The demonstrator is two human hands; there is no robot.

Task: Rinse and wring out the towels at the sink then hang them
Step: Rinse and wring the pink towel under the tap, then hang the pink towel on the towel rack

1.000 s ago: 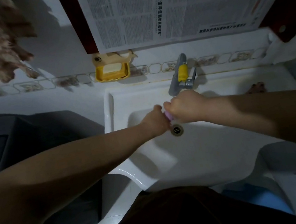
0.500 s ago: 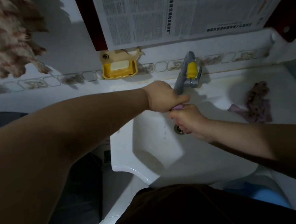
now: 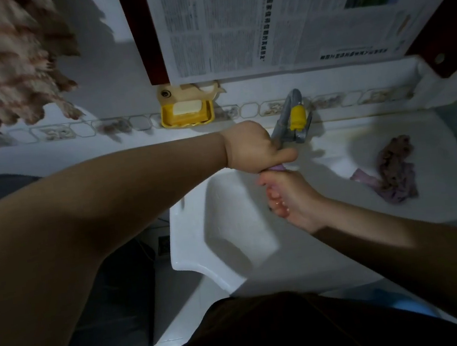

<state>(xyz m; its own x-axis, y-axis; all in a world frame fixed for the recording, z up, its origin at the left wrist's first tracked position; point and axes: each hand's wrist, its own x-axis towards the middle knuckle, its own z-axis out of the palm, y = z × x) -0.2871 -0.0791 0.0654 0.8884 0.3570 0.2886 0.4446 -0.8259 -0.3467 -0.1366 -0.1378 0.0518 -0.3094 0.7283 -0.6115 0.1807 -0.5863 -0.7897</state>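
Both hands fisted, left (image 3: 250, 148) stacked just above right (image 3: 288, 197).

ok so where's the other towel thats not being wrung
In the head view the crumpled purple-brown towel lies on the right side of the sink ledge, right of the tap.

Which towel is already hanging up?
The striped brown-and-cream towel at upper left. The purple one is gripped in both hands; another lies crumpled on the sink ledge.

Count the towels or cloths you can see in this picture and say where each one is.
3: a purple towel twisted between left hand and right hand; a crumpled cloth on the sink's right ledge; a striped towel hanging upper left.
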